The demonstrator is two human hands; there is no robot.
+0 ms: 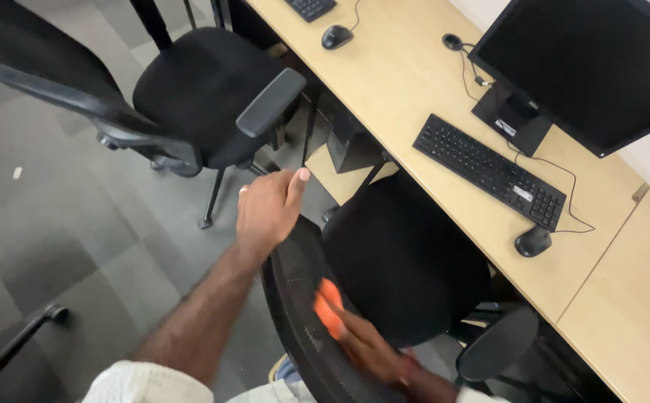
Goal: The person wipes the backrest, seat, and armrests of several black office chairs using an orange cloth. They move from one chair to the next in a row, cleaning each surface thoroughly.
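Black mesh chair back (299, 298) blocks my reach; second chair (205, 89) sits beyond. My left hand (265, 209) rests loosely open on its top; right hand (358, 339) presses an orange cloth (329, 306) against it.

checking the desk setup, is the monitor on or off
Off, as far as the head view shows: the monitor screen is uniformly dark, with no image or glow. Any indicator light is not visible.

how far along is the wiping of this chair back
Done: nothing shows as finished; no visible difference on the mesh. In hand: the right hand presses an orange cloth on the inner face of the black mesh chair back, motion-blurred, while the left hand steadies its top edge. Left: cannot tell how much of the mesh remains.
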